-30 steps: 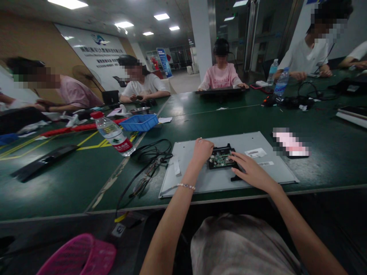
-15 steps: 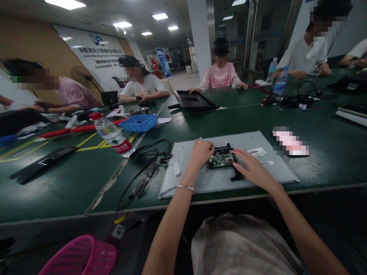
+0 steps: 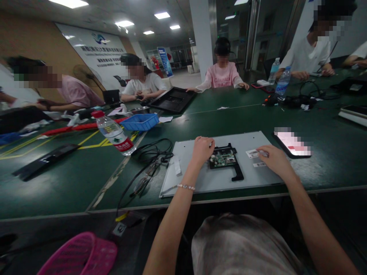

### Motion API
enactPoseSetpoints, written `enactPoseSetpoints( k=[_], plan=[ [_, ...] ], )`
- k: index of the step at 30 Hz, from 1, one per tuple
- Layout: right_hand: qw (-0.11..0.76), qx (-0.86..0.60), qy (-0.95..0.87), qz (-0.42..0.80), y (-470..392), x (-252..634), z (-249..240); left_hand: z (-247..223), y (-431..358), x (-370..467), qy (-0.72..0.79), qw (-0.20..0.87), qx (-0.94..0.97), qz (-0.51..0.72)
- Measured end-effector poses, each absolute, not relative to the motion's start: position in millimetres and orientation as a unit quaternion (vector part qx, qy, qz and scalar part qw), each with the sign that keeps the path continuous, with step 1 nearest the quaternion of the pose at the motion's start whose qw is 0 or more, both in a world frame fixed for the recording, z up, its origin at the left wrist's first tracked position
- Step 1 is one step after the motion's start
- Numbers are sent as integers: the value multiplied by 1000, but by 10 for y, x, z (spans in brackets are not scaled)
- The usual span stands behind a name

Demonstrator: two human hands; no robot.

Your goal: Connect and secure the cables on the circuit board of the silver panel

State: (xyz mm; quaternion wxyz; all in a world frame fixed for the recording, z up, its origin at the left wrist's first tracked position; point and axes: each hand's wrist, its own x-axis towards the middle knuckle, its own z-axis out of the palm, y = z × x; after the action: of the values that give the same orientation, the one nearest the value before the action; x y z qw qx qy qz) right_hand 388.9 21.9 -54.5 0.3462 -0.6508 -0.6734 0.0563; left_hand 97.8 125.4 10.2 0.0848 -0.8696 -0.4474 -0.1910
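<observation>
Lying on grey panel atop green tbl: circuit bd in blk bracket. From bd: L hand 10 o'clock, R hand 3 by labels, fingers curled; can't tell from here if either pinches. Blue tray 10, co-worker 12.

On the green tabletop, to the left, a clear bottle with a red cap, a blue tray just behind it, and a long black bar farther left. Nearer, loose black cables and a pair of glasses close by. Over to the right, a phone with a bright pinkish screen; farther back, two water bottles. Across, a person in pink, arm stretched toward a black frame. Below the edge, a pink basket.
</observation>
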Motion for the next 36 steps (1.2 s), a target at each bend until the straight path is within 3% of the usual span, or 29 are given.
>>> enactPoseSetpoints(
  k=[8,15,26,30,36],
  plan=[
    [386,-648,-655,47,216,3925,-655,101,1252,978,-432,71,-881,-178],
    [345,-692,-634,-11,185,4024,-740,108,1232,971,-416,58,-892,-168],
    [399,-674,-619,55,89,3935,-624,80,1236,964,-401,50,-899,-168],
    [434,-664,-599,108,63,3822,-512,70,1237,961,-393,44,-902,-171],
    [436,-606,-595,299,108,3562,-337,56,1219,990,-325,-21,-927,-188]
  ],
)
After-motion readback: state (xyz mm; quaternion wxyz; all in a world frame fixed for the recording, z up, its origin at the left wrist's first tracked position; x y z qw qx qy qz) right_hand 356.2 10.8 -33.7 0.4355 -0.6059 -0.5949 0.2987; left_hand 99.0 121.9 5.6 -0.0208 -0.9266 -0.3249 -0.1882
